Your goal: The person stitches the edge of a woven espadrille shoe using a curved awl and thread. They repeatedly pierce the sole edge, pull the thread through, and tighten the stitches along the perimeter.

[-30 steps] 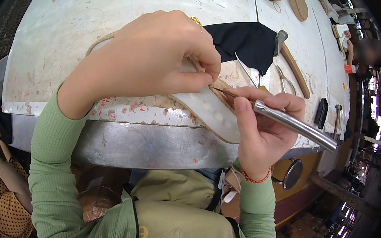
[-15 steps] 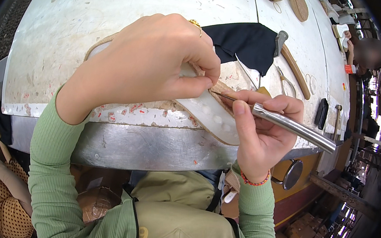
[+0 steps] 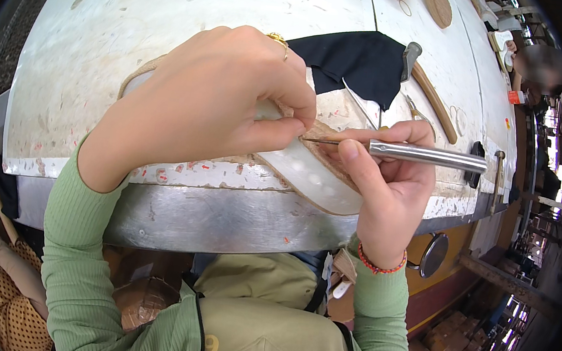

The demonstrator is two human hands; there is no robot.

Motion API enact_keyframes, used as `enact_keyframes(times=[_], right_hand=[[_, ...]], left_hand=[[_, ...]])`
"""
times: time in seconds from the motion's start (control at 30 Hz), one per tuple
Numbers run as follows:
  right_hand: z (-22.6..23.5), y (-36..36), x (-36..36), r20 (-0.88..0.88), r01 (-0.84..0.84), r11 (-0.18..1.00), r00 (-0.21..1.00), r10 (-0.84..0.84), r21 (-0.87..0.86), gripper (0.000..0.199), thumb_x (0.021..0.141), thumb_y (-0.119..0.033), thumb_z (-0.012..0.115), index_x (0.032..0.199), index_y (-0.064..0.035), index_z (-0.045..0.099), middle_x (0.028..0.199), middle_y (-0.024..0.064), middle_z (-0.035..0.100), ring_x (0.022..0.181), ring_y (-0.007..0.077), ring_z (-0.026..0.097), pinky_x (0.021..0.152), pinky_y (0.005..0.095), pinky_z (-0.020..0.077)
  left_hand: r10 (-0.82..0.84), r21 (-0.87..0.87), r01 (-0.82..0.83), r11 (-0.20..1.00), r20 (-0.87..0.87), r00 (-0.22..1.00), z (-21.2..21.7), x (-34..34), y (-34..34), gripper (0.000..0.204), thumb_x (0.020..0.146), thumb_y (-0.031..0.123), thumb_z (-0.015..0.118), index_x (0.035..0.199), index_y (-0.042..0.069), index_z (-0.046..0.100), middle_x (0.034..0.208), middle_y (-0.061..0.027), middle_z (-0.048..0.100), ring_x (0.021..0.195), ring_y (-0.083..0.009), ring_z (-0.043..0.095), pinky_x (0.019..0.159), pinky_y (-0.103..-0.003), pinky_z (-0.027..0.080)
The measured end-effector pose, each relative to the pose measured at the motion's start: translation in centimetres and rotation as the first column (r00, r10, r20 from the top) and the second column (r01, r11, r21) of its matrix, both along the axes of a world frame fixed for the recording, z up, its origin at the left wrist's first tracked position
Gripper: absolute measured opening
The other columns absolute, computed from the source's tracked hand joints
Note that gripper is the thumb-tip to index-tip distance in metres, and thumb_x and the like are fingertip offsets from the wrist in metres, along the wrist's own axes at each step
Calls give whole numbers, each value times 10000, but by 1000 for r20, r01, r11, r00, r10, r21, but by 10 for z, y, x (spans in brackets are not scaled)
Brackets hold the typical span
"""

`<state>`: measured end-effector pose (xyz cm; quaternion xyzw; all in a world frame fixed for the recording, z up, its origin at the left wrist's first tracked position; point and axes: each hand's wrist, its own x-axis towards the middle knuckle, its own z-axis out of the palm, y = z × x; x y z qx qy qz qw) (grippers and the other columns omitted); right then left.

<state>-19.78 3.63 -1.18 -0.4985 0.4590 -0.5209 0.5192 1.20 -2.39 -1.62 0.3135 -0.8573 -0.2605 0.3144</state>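
Observation:
A white shoe sole [image 3: 308, 173] with a tan woven rim [image 3: 320, 130] lies slantwise at the table's near edge, beneath my hands. My left hand [image 3: 221, 94] rests over it, thumb and forefinger pinched together at the rim; what is between them is hidden. In my right hand [image 3: 395, 194] is an awl [image 3: 427, 155] with a round metal handle, gripped between thumb and fingers. Its thin dark point reaches left to the rim, close by my left fingertips. The sole's far left part is largely covered by my left hand and forearm.
Beyond my hands lie a dark cloth [image 3: 355, 60], a hammer with a wooden handle [image 3: 434, 102] and a partly hidden hand tool [image 3: 414, 109]. A black object [image 3: 476, 165] and another hammer [image 3: 497, 174] are at the right. Tan soles [image 3: 438, 5] lie farther off, near another person.
The awl has swung from slanting down to the right to nearly level, its point still at the rim. My left hand and the awl's point have shifted slightly left.

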Motion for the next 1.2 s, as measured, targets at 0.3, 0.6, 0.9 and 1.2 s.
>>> enact_keyframes(times=[0.3, 0.6, 0.9, 1.2], right_hand=[[-7, 4, -7, -113, -234, 965, 969, 222, -116, 291, 876, 99, 619, 1018, -18, 394, 957, 194, 675, 873, 134, 678, 748, 231, 565], [-14, 14, -6, 36, -88, 984, 995, 94, -158, 323, 877, 117, 600, 1032, -18, 352, 990, 237, 661, 884, 148, 679, 726, 225, 570], [-15, 15, -5, -99, -150, 968, 986, 132, -201, 358, 870, 135, 585, 1038, -62, 337, 989, 262, 668, 942, 240, 692, 790, 272, 566], [-20, 17, -8, -101, -148, 950, 987, 124, -274, 366, 864, 144, 587, 1028, -58, 330, 1006, 275, 661, 941, 232, 688, 790, 265, 558]], left_hand=[[-1, 9, 0, 1000, 81, 997, 5, 1, 5, 94, 703, 64, 734, 792, 51, 707, 847, -54, 680, 721, -229, 646, 645, -313, 514], [-10, -25, 13, 1000, 123, 992, 8, 2, 11, 110, 702, 61, 732, 810, 63, 709, 865, -52, 684, 727, -230, 648, 651, -310, 514], [14, -42, -13, 999, 33, 999, 4, 0, 11, 43, 737, 119, 707, 740, 81, 686, 774, -16, 660, 698, -244, 618, 651, -351, 491], [-22, -14, 23, 1000, 85, 996, 9, 1, 10, 116, 693, 50, 735, 807, 53, 710, 869, -57, 685, 724, -212, 655, 651, -297, 517]])
